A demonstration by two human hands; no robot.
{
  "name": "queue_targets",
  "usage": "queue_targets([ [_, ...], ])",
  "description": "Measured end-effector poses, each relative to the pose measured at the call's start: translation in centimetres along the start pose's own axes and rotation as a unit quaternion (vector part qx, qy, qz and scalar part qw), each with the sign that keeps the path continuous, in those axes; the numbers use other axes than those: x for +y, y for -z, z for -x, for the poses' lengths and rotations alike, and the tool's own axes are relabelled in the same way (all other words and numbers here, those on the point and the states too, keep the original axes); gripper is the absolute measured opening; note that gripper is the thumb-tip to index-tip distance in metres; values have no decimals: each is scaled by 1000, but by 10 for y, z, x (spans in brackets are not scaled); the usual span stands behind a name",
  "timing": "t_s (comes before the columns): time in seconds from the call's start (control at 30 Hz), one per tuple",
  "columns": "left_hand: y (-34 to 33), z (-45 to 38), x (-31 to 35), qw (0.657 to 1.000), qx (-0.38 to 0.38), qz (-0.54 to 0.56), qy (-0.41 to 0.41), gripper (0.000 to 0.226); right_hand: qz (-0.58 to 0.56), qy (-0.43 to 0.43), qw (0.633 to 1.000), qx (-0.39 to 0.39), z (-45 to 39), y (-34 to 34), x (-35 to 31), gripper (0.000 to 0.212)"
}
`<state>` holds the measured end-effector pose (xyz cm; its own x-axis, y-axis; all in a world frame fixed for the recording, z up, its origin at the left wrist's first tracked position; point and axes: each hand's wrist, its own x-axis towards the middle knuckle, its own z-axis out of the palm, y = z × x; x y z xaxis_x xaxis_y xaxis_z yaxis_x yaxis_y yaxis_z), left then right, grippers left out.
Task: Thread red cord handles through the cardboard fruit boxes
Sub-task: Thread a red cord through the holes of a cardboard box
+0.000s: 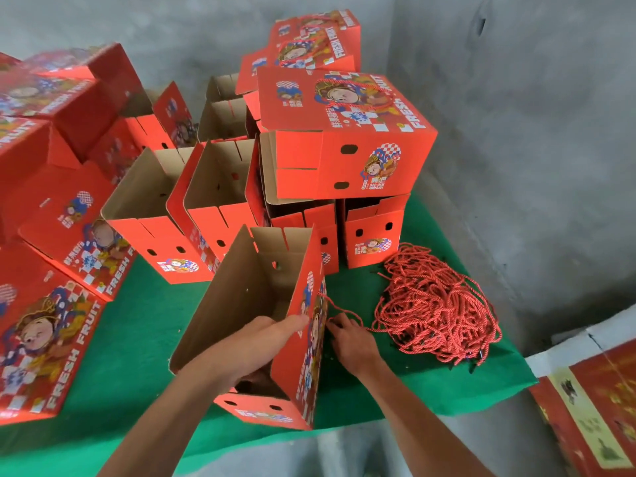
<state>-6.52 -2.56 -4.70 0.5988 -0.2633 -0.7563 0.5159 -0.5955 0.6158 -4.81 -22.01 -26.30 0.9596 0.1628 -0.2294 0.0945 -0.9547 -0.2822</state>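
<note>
Right hand [351, 342] pinches cord [339, 309] against box [303, 366] right wall; left hand [272, 339], fingers straight, waits just inside, nearer hole.

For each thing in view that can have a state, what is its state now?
Near box: open at the top, tilted, held.
Left hand: reaching inside the near box, against its right wall.
Right hand: outside that wall, pinching a red cord.
Red cord: one end at the wall, hanging loose.
Cord pile: tangled heap on the green cloth.
Top box: closed, stacked on others.
</note>
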Motion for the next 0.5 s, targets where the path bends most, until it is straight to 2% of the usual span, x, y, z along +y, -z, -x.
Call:
queue_targets([
  [0.1, -2, 11, -7, 999, -35, 3, 13, 57, 6, -21, 1000, -18, -11, -2, -2, 66],
  [0.17, -4, 13, -11, 1000, -20, 9, 17, 54, 12, -30, 999, -23, -17, -1, -2, 70],
  [0.27, -6, 10, -10, 998, 44, 39, -6, 37, 41, -20, 999, -6, -25, 0, 0, 42],
  [0.37, -3, 8, -5, 996, 62, 62, -34, 37, 87, 15, 996, 28, -19, 4, 4, 24],
  [0.43, 1, 7, -5, 994, 57, 83, -39, 40, 48, 2, 997, 58, -9, 9, 2, 21],
  [0.5, 6, 8, -5, 993, 50, 104, -37, 39, -70, -45, 991, 105, 5, 19, -5, 19],
])
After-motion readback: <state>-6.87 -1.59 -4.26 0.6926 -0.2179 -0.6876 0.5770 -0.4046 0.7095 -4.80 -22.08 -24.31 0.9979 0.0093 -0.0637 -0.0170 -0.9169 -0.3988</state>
